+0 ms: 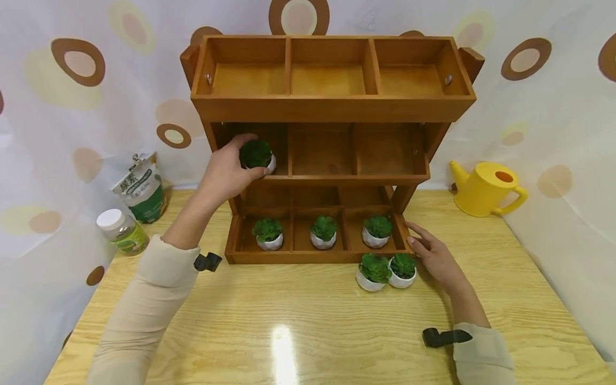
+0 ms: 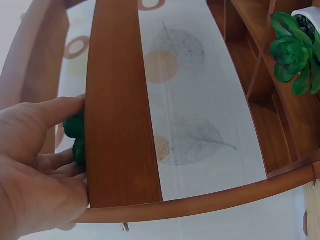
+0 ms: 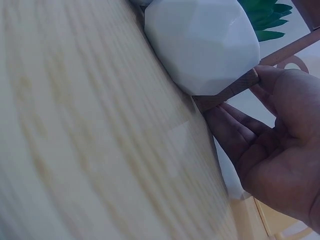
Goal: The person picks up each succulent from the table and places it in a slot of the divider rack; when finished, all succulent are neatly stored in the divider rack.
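A three-tier wooden shelf (image 1: 308, 110) with divided compartments stands on the table. My left hand (image 1: 234, 168) grips a potted succulent (image 1: 257, 154) by its white pot, at the left compartment of the middle tier; in the left wrist view the shelf's front board hides most of the pot. At the lower right, my right hand (image 1: 435, 262) pinches the end of the bottom tier, thumb and fingers on either side of the wood (image 3: 232, 92). Two potted succulents (image 1: 372, 272) (image 1: 402, 270) stand side by side on the table, just left of that hand.
The bottom tier holds a left succulent (image 1: 268, 233), a middle one (image 1: 323, 232) and a right one (image 1: 377, 231). A yellow watering can (image 1: 486, 190) stands at the right. At the left are a white-capped jar (image 1: 123, 231) and a green-and-white bag (image 1: 143, 190). A patterned cloth (image 1: 135, 107) hangs behind.
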`<state>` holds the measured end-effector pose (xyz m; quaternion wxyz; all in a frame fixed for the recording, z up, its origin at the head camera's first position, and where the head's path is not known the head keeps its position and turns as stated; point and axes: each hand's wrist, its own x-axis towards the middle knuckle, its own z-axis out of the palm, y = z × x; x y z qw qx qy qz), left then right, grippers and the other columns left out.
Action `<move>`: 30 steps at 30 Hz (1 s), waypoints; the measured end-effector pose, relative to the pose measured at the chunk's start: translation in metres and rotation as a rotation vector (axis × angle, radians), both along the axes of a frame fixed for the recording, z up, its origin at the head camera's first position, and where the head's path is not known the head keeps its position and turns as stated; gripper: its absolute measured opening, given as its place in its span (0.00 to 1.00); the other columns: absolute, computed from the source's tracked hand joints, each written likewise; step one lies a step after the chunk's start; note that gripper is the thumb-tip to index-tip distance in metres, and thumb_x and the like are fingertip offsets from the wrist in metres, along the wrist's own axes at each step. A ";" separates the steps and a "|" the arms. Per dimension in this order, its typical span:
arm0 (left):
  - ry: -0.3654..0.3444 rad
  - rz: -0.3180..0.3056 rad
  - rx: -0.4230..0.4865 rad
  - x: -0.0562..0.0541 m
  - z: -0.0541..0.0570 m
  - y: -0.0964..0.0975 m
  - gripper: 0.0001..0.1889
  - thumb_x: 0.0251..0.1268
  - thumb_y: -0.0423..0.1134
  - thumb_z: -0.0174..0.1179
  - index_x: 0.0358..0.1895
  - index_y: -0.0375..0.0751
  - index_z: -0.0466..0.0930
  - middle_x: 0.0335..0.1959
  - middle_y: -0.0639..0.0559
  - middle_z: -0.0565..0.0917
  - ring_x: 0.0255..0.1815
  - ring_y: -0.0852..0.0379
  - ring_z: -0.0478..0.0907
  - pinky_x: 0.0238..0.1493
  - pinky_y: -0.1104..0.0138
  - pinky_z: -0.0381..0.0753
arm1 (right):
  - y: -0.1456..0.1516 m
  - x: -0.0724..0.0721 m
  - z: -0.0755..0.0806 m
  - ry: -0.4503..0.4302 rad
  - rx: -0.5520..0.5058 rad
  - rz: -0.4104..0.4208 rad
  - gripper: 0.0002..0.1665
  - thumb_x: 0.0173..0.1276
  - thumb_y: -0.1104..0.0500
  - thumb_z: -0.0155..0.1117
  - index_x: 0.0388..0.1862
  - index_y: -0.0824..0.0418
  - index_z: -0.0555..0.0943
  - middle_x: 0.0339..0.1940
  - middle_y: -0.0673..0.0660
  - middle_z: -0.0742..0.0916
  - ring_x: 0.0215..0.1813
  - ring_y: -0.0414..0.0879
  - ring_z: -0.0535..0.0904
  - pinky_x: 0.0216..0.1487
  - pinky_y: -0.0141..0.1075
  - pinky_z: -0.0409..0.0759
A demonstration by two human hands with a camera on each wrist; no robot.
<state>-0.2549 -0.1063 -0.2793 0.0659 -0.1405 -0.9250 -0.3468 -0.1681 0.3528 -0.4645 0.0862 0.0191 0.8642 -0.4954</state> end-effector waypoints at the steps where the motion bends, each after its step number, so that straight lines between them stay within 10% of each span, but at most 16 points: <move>1: -0.003 -0.005 0.006 0.001 0.000 -0.001 0.36 0.62 0.45 0.69 0.73 0.43 0.68 0.68 0.40 0.76 0.67 0.38 0.74 0.67 0.44 0.73 | 0.000 0.000 0.000 0.001 0.003 0.000 0.37 0.81 0.37 0.44 0.84 0.42 0.53 0.78 0.69 0.69 0.76 0.65 0.68 0.75 0.62 0.63; 9: 0.007 -0.016 0.068 0.015 0.003 -0.008 0.40 0.63 0.48 0.70 0.77 0.47 0.64 0.75 0.45 0.71 0.73 0.41 0.70 0.72 0.48 0.70 | 0.002 -0.001 -0.002 0.015 0.031 0.005 0.37 0.81 0.36 0.43 0.84 0.42 0.53 0.75 0.67 0.73 0.73 0.61 0.72 0.72 0.53 0.70; 17: 0.153 -0.033 0.359 0.057 -0.001 -0.014 0.35 0.64 0.47 0.71 0.75 0.53 0.70 0.75 0.54 0.72 0.76 0.54 0.68 0.75 0.60 0.69 | 0.002 -0.001 -0.002 0.020 0.031 0.008 0.37 0.81 0.37 0.44 0.84 0.41 0.53 0.75 0.68 0.74 0.72 0.60 0.74 0.61 0.32 0.76; 23: 0.203 -0.080 0.500 0.085 -0.024 -0.008 0.32 0.63 0.38 0.72 0.71 0.48 0.74 0.69 0.48 0.78 0.70 0.53 0.76 0.70 0.68 0.73 | 0.001 0.001 0.000 0.016 0.027 0.005 0.37 0.81 0.37 0.43 0.84 0.41 0.52 0.76 0.68 0.72 0.74 0.62 0.72 0.72 0.53 0.70; 30: -0.025 -0.218 0.522 0.109 -0.073 0.015 0.35 0.63 0.40 0.72 0.74 0.53 0.70 0.71 0.54 0.76 0.70 0.56 0.75 0.67 0.64 0.76 | 0.002 0.001 -0.001 0.019 0.039 0.006 0.37 0.81 0.36 0.43 0.84 0.40 0.52 0.75 0.68 0.73 0.73 0.61 0.72 0.70 0.49 0.72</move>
